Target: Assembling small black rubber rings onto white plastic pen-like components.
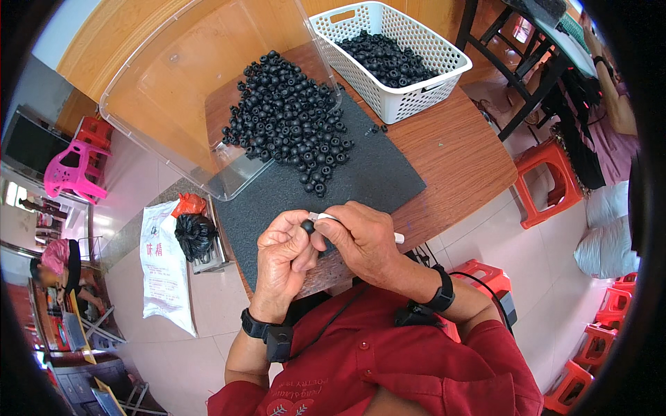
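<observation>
We logged one round black piece in work, a heap of others loose beyond it, more in the white basket; which were finished, we could not tell. The piece sat pinched in the left hand; the right hand gripped a white tool just beside it.

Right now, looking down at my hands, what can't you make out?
All in the head view:
White tool: middle hidden by the right hand.
Held black piece: partly covered by the left hand.
Clear bin: far part cut off by the top edge.
White basket: floor hidden under black pieces.
Person at right: cut off by dark rim.
</observation>
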Available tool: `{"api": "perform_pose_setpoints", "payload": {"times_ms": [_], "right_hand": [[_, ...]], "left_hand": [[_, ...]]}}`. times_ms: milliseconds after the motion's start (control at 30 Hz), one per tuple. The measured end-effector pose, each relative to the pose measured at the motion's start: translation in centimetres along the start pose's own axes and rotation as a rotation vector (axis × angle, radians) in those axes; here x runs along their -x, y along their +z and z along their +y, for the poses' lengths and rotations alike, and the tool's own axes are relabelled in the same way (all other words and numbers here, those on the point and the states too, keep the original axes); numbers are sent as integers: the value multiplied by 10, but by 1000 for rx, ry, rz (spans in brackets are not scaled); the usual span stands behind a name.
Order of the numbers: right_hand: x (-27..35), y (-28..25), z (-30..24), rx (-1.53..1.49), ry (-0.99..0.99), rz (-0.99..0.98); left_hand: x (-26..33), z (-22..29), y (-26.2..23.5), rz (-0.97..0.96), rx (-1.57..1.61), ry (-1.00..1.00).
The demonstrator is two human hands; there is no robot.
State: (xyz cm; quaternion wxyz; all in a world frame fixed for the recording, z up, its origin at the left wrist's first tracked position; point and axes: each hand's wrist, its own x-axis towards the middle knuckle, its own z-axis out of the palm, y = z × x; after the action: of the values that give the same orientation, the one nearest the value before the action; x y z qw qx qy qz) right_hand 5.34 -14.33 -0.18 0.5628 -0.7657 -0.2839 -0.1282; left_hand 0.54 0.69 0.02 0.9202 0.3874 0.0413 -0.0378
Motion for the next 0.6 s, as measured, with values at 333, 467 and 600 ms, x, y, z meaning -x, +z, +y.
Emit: {"api": "perform_pose_setpoints", "payload": {"times_ms": [333, 467, 600], "right_hand": [[1, 0, -1, -41, -1, -6], [2, -1, -1, 21, -29, -17], [3, 0, 0, 54, -64, 1]], "left_hand": [[2, -3, 1, 54, -132, 105], [2, -4, 2, 61, -125, 103], [2, -5, 3, 81, -109, 97]]}}
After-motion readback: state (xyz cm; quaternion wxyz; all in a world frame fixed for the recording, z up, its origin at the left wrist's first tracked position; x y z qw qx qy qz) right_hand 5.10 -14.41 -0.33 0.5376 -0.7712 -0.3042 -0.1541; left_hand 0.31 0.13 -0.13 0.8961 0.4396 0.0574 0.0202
